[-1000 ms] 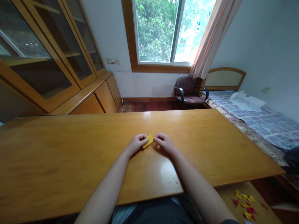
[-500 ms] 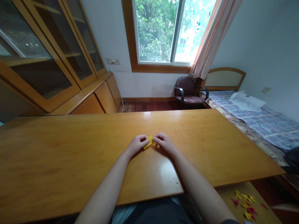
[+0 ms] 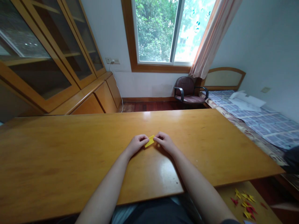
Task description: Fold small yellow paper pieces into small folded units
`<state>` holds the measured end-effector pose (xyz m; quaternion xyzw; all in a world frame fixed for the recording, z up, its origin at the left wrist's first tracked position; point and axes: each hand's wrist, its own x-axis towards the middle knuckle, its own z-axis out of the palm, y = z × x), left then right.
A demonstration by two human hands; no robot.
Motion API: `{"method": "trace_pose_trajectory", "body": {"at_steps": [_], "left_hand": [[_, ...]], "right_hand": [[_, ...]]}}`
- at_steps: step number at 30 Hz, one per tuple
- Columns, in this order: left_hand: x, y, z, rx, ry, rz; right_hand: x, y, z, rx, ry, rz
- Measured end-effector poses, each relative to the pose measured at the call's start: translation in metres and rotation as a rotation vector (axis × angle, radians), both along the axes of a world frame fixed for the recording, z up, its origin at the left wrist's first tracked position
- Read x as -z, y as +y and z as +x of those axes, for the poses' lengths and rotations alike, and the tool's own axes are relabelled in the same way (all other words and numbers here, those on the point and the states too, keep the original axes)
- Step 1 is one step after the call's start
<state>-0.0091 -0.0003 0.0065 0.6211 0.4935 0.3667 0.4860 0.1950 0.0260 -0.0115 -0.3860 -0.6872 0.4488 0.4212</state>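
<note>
A small folded piece of yellow paper is held between my two hands, just above the middle of the wooden table. My left hand pinches its left end between thumb and fingers. At its upper right corner, my right hand grips the paper with thumb and fingertips. The paper lies slanted, its right end higher in the picture. Its finer folds are too small to make out.
At the lower right, several folded yellow and red paper pieces lie on a lower wooden surface. A glass-door cabinet stands left. Beyond the table are an office chair and a bed.
The yellow paper has shifted slightly right and up between my fingers, and more of its face shows. Both hands have stayed nearly in place.
</note>
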Motion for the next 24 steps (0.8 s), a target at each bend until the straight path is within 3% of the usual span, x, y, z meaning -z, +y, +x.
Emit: {"method": "trace_pose_trajectory", "body": {"at_steps": [10, 15, 19, 24], "left_hand": [[0.006, 0.007, -0.011, -0.096, -0.146, 0.037], [0.015, 0.009, -0.014, -0.225, -0.238, 0.057], [0.013, 0.005, -0.008, -0.267, -0.12, 0.31], [0.009, -0.003, 0.004, -0.069, 0.227, 0.67]], "right_hand": [[-0.002, 0.0, 0.001, 0.067, 0.21, -0.256], [-0.002, 0.001, 0.002, 0.099, 0.235, -0.296], [-0.001, 0.002, 0.002, 0.107, 0.23, -0.285], [-0.003, 0.001, 0.002, 0.084, 0.228, -0.299]]}}
